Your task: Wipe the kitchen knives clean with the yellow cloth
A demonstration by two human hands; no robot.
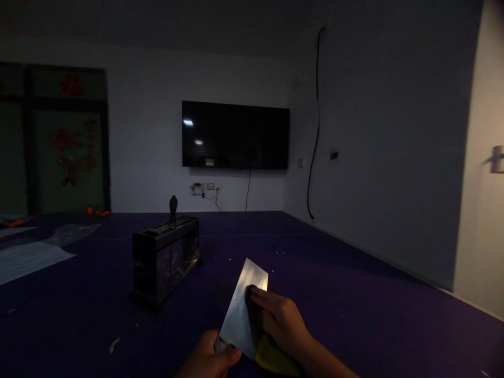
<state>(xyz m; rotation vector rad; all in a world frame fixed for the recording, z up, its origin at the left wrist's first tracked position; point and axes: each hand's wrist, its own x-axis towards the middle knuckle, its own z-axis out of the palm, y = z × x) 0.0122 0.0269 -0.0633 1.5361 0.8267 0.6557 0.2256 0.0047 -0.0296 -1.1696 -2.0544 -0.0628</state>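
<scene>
My left hand (214,354) is closed around the handle end of a cleaver (241,310), whose broad metal blade points up and away. My right hand (285,320) grips a dark yellow-green cloth (273,359) and presses it against the right part of the blade, its fingertips close to the far edge. Part of the blade is hidden behind the cloth and fingers. To the left of the cleaver stands a dark knife block (167,260) with see-through sides. One dark knife handle (173,207) sticks up from its top.
The purple tabletop (315,294) carries small white scraps. Sheets of paper (31,260) and a clear plastic bag (74,233) lie at the left, with small orange items (96,211) behind. Beyond are a wall television (236,136) and a hanging black cable (316,126).
</scene>
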